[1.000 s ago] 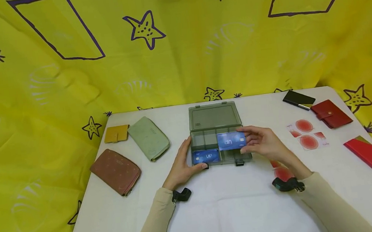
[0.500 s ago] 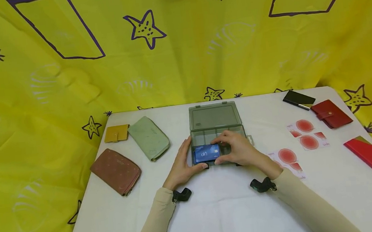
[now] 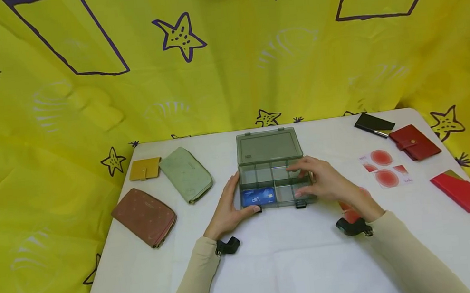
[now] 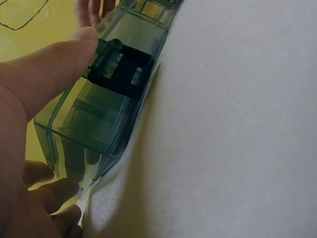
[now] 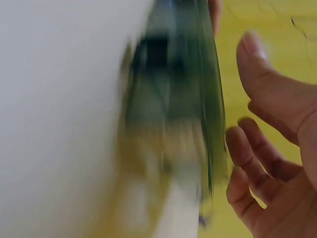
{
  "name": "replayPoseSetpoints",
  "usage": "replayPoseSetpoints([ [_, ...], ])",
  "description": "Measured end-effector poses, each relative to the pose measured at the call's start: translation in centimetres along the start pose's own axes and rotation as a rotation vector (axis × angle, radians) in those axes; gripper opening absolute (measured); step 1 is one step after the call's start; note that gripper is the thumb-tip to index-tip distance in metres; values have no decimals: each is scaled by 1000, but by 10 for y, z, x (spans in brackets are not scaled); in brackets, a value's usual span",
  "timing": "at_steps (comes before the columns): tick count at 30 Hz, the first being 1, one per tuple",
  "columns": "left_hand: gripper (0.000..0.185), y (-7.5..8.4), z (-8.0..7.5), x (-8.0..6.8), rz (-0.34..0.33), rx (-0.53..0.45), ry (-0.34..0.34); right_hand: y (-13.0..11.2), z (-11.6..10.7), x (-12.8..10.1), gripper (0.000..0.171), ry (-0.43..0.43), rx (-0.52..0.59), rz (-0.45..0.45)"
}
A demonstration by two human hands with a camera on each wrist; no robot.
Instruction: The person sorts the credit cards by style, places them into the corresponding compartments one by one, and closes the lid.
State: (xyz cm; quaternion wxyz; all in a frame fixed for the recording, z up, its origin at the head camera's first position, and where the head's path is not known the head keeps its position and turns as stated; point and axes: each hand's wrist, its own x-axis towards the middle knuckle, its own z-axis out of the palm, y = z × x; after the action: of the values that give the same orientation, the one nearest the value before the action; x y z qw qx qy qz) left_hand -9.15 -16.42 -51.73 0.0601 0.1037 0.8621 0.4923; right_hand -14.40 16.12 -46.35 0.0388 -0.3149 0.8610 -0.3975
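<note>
Head view: compartment box lies long axis left-right before me, blue card in its near-left cell beside my left hand gripping that end, my right hand apparently loose, empty, over the right cells.

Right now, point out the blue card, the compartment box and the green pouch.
blue card (image 3: 258, 196), head view, middle of its face
compartment box (image 3: 268, 147), head view, open lid
green pouch (image 3: 186, 174), head view, its middle

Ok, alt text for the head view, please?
A left hand grips the left end of an open grey box with a blue card in its front-left compartment; the right hand hovers open over its right side. Wallets and cards lie on the white table.
</note>
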Motion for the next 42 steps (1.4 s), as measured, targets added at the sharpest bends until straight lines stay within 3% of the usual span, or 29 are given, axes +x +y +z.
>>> replayPoseSetpoints([
  [8,112,0,0,0,-8,4,-3,36,-62,-59,53,-33,-113,248],
  [14,113,-1,-1,0,-3,0,-1,55,-81,-96,52,-80,-154,391],
  [18,112,-1,-2,-1,-2,5,5,62,-80,-105,50,-91,-172,393],
  [27,113,-2,0,0,1,8,-1,63,-77,-103,59,-96,-199,359],
  [37,112,-3,1,1,5,9,6,61,-77,-101,50,-118,-170,340],
  [42,112,-3,0,0,8,17,11,59,-77,-103,39,-51,-157,327],
])
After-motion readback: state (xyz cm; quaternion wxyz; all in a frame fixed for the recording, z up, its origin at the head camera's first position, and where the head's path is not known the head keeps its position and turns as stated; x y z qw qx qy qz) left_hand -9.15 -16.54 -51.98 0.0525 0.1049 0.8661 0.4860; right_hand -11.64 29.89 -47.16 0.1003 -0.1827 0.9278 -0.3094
